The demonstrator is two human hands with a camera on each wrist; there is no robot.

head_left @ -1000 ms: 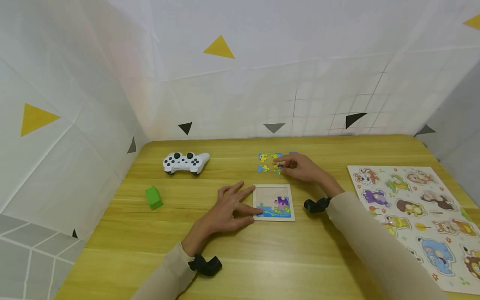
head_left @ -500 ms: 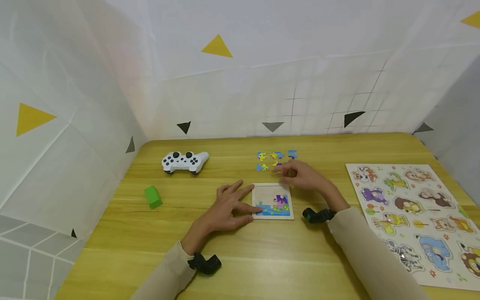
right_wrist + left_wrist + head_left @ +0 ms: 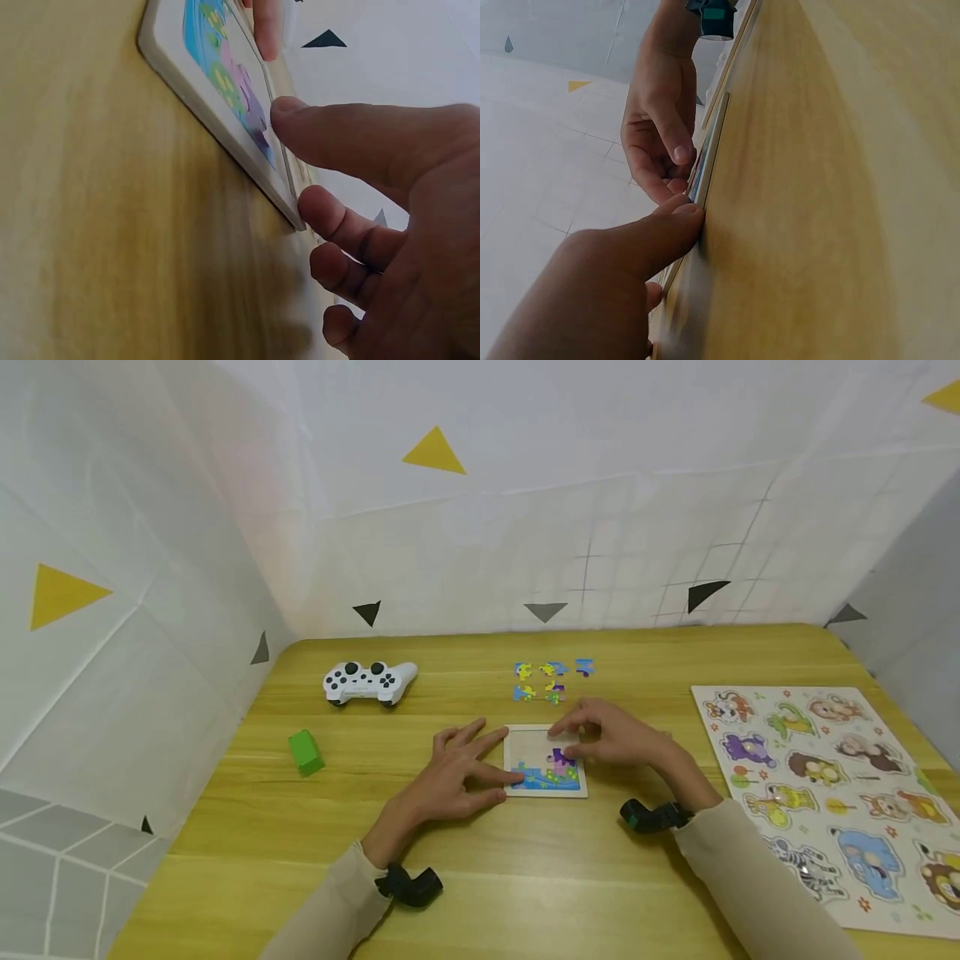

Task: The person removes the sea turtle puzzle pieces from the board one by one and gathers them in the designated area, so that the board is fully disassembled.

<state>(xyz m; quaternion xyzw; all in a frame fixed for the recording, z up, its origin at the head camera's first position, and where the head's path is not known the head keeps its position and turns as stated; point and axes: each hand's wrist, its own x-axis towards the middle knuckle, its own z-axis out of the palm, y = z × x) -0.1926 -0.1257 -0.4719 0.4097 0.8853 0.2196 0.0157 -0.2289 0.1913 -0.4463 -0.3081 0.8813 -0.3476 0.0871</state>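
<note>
A small white-rimmed jigsaw tray (image 3: 545, 728) lies on the wooden table, with blue, purple and pink pieces (image 3: 551, 777) along its bottom and lower right. My left hand (image 3: 453, 781) rests at the tray's left side, fingers spread and straight, a fingertip over the blue pieces. Over the tray's upper right corner is my right hand (image 3: 611, 733), thumb and index finger apart. In the right wrist view its thumb (image 3: 289, 109) is close over the purple piece and the other fingers bend loosely at the rim. No piece shows between them. Several loose puzzle pieces (image 3: 522, 672) lie beyond the tray.
A white game controller (image 3: 367, 683) lies at the back left, with a green block (image 3: 306, 752) nearer. On the right is a large animal puzzle board (image 3: 821, 727). A white cloth wall (image 3: 480, 552) stands behind the table.
My right hand has come back from the loose pieces, toward me, to the tray's upper right corner. The left hand has stayed at the tray's left side.
</note>
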